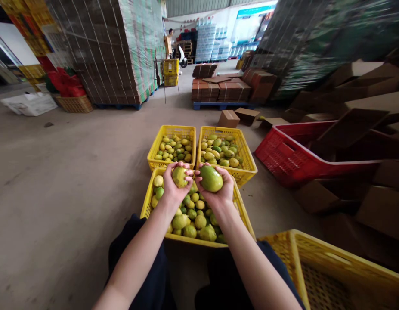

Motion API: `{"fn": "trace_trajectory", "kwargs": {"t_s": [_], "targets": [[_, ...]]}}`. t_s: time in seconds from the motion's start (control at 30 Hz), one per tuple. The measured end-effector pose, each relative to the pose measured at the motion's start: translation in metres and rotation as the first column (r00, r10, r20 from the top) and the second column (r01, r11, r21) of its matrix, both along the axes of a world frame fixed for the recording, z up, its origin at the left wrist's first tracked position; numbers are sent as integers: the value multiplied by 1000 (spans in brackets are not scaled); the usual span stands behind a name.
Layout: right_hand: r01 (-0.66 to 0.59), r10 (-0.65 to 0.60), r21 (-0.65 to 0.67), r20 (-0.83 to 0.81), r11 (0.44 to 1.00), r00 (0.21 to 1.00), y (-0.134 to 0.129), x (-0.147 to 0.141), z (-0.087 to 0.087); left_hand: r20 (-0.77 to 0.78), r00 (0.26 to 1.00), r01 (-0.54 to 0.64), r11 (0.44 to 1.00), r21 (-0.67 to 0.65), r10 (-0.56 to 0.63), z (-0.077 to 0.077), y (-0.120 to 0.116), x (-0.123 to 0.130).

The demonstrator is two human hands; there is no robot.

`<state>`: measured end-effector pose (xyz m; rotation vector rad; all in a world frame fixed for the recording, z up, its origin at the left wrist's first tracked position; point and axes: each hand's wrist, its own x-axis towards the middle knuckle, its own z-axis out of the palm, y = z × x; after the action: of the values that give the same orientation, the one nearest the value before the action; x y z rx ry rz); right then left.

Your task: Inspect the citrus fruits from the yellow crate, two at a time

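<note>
My left hand [176,184] is closed round a yellow-green lemon [180,177], its fingers across the right side. In my right hand [222,189] rests a larger, greener lemon [211,179], gripped between thumb and fingers. Both hands are held side by side above the near yellow crate [199,242], which is full of yellow and green lemons [200,221]. Just beyond stand two more yellow crates, the far left one [150,158] with smaller lemons and the far right one [247,165] with larger ones.
A yellow crate [296,258] stands at my lower right. Further right are a red crate [283,148] and a heap of cardboard boxes [380,211]. Ahead, flattened cartons [233,90] lie on a blue pallet [212,105]. Tall wrapped stacks [137,47] rise behind; a person [170,34] is far off.
</note>
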<state>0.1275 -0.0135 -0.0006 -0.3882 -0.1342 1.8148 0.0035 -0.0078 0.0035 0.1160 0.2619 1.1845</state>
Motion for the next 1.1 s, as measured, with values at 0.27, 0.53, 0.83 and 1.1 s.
{"fn": "trace_trajectory", "kwargs": {"t_s": [0.27,0.53,0.83,1.1], "targets": [[20,-20,-12,20,1000,1000,0,-2,0,-81,996,-35,999,20,36,6,-4,6],[18,-17,-34,29,999,999,1,-2,1,-133,989,-58,998,33,62,8,-5,7],[14,-13,-19,30,1000,999,0,-3,2,-129,990,-47,998,46,52,9,-5,7],[13,-12,-39,24,999,1000,0,-3,1,-85,996,-21,998,65,26,6,-4,6]]}}
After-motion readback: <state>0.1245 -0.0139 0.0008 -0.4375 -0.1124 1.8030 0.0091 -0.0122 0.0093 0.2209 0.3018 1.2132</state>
